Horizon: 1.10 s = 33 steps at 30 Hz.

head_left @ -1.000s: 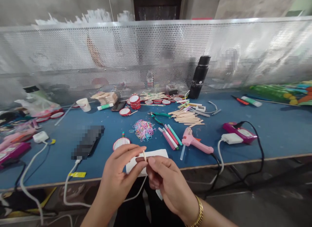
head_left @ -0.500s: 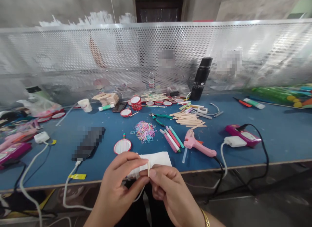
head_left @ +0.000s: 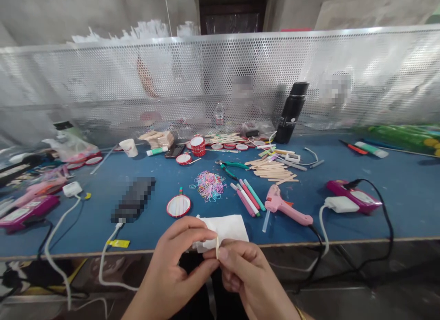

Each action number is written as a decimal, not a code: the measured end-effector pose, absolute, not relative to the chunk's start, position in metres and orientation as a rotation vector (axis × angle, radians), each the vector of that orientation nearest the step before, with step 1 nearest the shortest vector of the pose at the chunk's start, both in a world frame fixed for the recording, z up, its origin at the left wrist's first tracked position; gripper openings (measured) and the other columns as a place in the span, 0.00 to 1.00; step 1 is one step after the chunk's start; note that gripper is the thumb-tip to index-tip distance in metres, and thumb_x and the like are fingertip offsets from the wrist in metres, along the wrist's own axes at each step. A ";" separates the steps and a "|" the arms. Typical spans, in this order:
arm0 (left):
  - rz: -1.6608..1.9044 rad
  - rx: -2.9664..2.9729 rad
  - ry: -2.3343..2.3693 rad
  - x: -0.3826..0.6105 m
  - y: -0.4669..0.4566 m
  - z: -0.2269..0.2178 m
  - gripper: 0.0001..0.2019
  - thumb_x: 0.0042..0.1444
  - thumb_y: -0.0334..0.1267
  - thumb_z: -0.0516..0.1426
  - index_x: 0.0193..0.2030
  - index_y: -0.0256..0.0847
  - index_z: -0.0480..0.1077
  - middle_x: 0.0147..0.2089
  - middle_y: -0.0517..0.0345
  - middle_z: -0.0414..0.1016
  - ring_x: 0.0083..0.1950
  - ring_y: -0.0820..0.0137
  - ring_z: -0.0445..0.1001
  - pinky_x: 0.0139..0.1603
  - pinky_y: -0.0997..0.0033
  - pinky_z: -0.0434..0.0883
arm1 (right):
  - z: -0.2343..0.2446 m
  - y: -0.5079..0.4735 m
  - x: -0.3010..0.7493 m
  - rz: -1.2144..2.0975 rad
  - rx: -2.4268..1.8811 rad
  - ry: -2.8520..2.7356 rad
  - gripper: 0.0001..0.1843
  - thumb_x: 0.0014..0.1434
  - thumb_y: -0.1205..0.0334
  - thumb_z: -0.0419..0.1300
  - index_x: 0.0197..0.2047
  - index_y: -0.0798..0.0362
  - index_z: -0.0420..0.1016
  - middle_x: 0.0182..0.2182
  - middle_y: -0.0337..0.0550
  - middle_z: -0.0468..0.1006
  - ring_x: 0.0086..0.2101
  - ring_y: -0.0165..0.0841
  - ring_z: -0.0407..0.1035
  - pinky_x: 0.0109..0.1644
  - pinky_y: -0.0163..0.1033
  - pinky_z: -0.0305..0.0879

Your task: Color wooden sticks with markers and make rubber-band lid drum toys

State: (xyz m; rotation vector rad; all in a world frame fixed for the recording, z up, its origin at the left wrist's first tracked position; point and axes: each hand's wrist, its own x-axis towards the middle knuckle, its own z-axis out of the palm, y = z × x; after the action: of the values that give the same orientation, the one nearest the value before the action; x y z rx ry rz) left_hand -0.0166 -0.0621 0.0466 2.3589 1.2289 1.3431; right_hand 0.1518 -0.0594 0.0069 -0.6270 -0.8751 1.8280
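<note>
My left hand (head_left: pixel 175 269) and my right hand (head_left: pixel 249 276) meet low in the middle of the view, just in front of the table's near edge. Both pinch a short, thin pale stick (head_left: pixel 217 246) that stands upright between their fingertips. Right behind them a folded white tissue (head_left: pixel 225 228) lies on the blue table (head_left: pixel 395 173). A round red-rimmed lid (head_left: pixel 178 206) sits a little further back on the left.
A pink glue gun (head_left: pixel 287 207) with its black cord, coloured markers (head_left: pixel 249 196), a heap of small rubber bands (head_left: pixel 208 185), green pliers (head_left: pixel 229 166), wooden sticks (head_left: pixel 271 168), a black bottle (head_left: pixel 291 113), chargers and cables lie about. A perforated metal screen (head_left: pixel 192 81) closes the back.
Both hands with the stick have sunk lower in the view and drifted a little right as the camera turned. The pinch on the stick has stayed.
</note>
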 end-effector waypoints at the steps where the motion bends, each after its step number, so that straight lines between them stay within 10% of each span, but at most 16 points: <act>1: 1.339 2.357 1.229 -0.016 -0.062 0.046 0.13 0.57 0.34 0.67 0.49 0.50 0.78 0.47 0.59 0.80 0.46 0.69 0.82 0.47 0.74 0.78 | 0.007 -0.060 0.152 1.829 -0.628 -0.882 0.27 0.51 0.42 0.75 0.20 0.56 0.74 0.16 0.30 0.57 0.19 0.19 0.48 0.23 0.32 0.42; 9: 1.311 2.360 1.228 -0.014 -0.053 0.040 0.12 0.56 0.33 0.67 0.46 0.50 0.78 0.45 0.59 0.79 0.40 0.70 0.79 0.37 0.76 0.74 | 0.009 -0.057 0.172 1.671 -0.705 -1.231 0.26 0.61 0.37 0.65 0.37 0.55 0.85 0.23 0.36 0.69 0.22 0.23 0.56 0.26 0.32 0.51; 16: 1.340 2.318 1.202 -0.022 -0.042 0.033 0.10 0.58 0.34 0.66 0.46 0.49 0.77 0.42 0.59 0.77 0.37 0.71 0.75 0.35 0.76 0.73 | 0.010 -0.018 0.254 0.097 -1.386 -1.795 0.18 0.69 0.56 0.59 0.58 0.52 0.80 0.47 0.53 0.81 0.47 0.44 0.73 0.58 0.53 0.66; 20: 1.347 2.216 1.179 -0.025 -0.038 0.023 0.10 0.60 0.35 0.65 0.47 0.50 0.77 0.42 0.59 0.74 0.36 0.71 0.73 0.35 0.76 0.72 | 0.001 0.004 0.294 -0.335 -1.920 -1.836 0.26 0.64 0.60 0.63 0.64 0.56 0.75 0.51 0.59 0.78 0.50 0.51 0.71 0.53 0.53 0.68; 33: 1.483 1.658 1.011 -0.019 -0.029 0.010 0.09 0.58 0.38 0.69 0.46 0.48 0.81 0.40 0.56 0.71 0.33 0.73 0.70 0.31 0.76 0.69 | 0.002 0.033 0.302 -0.289 -2.054 -2.049 0.13 0.63 0.62 0.56 0.47 0.58 0.78 0.43 0.54 0.74 0.36 0.40 0.72 0.40 0.41 0.60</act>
State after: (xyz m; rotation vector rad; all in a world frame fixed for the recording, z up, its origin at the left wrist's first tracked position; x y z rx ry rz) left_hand -0.0187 -0.0287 0.0102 1.6579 1.0105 1.4829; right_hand 0.3018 0.0332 0.0019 -2.0539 -2.0489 -0.2888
